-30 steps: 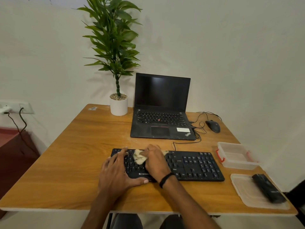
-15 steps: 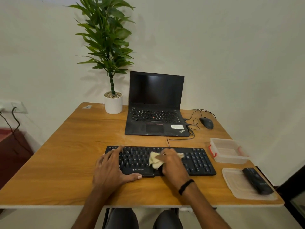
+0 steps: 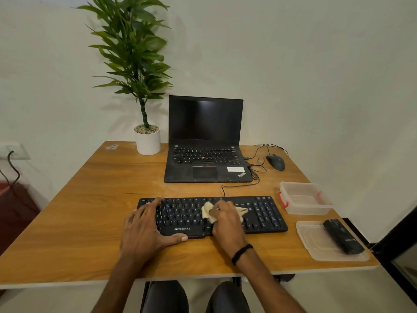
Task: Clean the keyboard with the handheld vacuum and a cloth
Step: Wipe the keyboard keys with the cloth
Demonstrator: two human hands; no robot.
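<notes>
A black keyboard [image 3: 264, 214] lies near the front of the wooden desk [image 3: 90, 211]. My left hand [image 3: 144, 229] rests flat on its left end, fingers spread over the keys and thumb along the front edge. My right hand [image 3: 225, 221] holds a crumpled cream cloth [image 3: 208, 212] and presses it onto the keys around the keyboard's middle; part of the cloth sticks out on both sides of the hand. The black handheld vacuum [image 3: 343, 236] lies on a clear plastic lid [image 3: 316, 245] at the desk's right front corner.
An open black laptop [image 3: 205, 141] stands behind the keyboard, with a potted plant [image 3: 147, 138] to its left and a wired mouse [image 3: 275, 161] to its right. A clear plastic box [image 3: 303, 197] with red clips sits right of the keyboard. Cables run between laptop and keyboard.
My right hand has slid the cloth rightward along the keys, from the keyboard's left part to its middle. My left hand stayed on the left end.
</notes>
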